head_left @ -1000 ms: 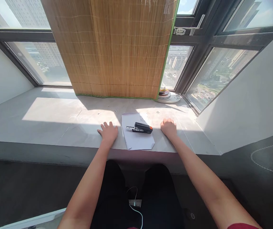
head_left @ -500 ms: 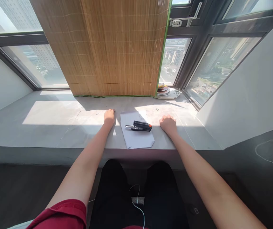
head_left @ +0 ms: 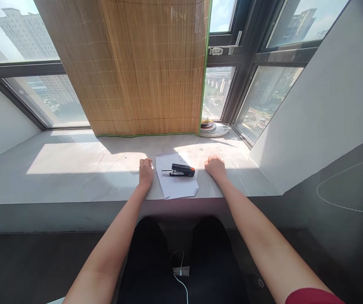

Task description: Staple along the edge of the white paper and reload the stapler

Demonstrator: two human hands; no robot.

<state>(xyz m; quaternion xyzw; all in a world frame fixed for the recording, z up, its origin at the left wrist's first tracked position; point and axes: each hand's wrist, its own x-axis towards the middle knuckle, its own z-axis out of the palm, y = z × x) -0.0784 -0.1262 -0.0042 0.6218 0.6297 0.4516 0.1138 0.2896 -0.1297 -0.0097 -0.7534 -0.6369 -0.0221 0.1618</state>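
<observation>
Resting both hands on the sill, either side of the paper.

Your left hand lies curled, empty, just touching the sheet of paper; your right hand looks loosely fisted, though the distance blurs it. The stapler sits untouched on the paper, between them. Next you'd reach for it, steadying the sheet.

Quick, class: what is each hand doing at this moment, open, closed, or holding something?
Left hand: palm down on the ledge beside the paper, holding nothing.
Right hand: fingers curled, resting on the ledge, nothing visibly held.
</observation>
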